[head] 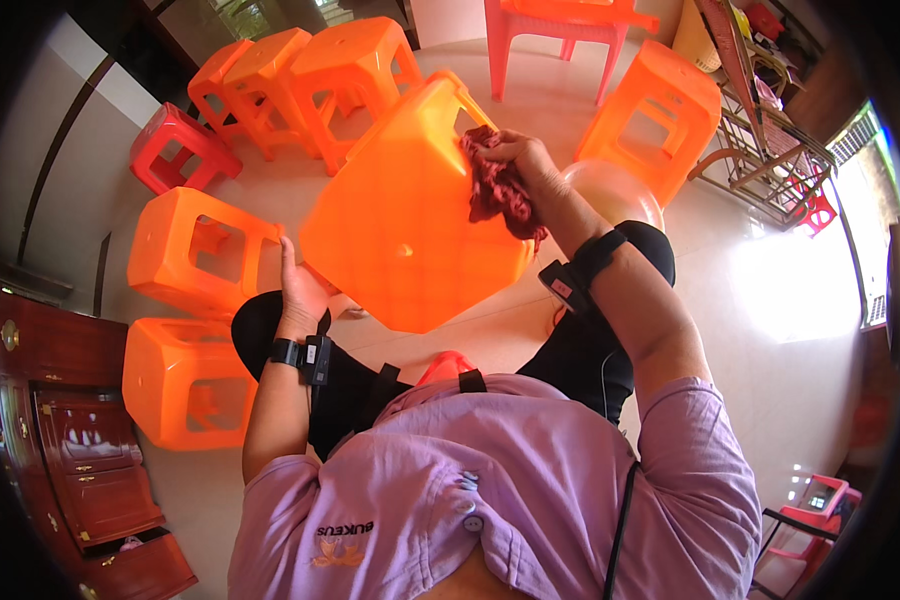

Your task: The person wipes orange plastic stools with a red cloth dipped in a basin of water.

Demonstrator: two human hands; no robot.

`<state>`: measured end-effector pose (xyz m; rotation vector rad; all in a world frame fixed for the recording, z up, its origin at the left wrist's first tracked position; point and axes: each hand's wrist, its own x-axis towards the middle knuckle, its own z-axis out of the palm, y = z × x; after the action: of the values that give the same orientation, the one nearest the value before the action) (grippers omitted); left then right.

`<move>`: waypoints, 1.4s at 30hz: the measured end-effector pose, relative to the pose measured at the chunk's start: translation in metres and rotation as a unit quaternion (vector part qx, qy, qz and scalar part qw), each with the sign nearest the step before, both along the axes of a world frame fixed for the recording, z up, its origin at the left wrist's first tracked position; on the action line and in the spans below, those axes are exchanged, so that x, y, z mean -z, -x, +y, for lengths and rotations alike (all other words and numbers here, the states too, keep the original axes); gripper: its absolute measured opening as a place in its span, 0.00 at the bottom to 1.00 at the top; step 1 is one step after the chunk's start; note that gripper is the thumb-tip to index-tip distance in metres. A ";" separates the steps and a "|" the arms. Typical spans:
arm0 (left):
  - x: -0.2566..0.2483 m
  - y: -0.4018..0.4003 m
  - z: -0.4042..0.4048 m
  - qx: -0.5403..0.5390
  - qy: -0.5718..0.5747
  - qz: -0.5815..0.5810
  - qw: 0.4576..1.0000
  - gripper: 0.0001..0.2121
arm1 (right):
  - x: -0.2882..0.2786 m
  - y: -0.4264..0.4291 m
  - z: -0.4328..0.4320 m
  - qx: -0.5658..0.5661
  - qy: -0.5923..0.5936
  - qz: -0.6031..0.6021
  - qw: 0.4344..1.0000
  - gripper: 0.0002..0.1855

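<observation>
An orange plastic stool (412, 217) is tilted in front of me, between my knees, its seat turned towards me. My right hand (516, 154) grips a crumpled dark red cloth (499, 187), which lies against the stool's right side. At the stool's lower left edge is my left hand (304, 285), thumb raised and palm towards the stool; its fingers are partly hidden behind the edge, where they seem to support it. A clear round basin (615, 191) stands by my right knee, partly hidden by my forearm.
Several orange stools (356, 56) stand beyond and to the left, with a red stool (184, 150) among them. Another orange stool (656, 112) stands at the right, near a pink plastic chair (559, 34) and a metal-framed rack (765, 157). A wooden cabinet (90, 465) is far left.
</observation>
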<state>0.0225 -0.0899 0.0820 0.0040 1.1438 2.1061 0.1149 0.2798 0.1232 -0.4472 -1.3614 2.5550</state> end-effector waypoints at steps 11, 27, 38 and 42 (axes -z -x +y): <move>-0.002 0.045 0.045 -0.058 0.091 0.140 0.984 0.41 | 0.076 0.011 0.035 0.078 0.074 -0.029 0.994 0.11; -0.021 -0.024 0.046 0.068 0.355 0.118 0.925 0.30 | 0.042 -0.018 0.050 0.226 -0.099 -0.090 0.965 0.13; -0.012 0.001 0.102 0.049 0.304 0.164 0.937 0.35 | 0.010 -0.017 -0.027 0.045 -0.816 -0.040 0.574 0.20; -0.006 0.009 0.098 0.043 0.284 0.192 0.939 0.35 | -0.012 -0.004 -0.028 0.024 -0.489 -0.057 0.870 0.07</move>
<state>0.0140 0.0086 0.0879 0.1978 1.9165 1.6695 0.1191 0.2514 0.1348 -0.4021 -2.3667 1.4767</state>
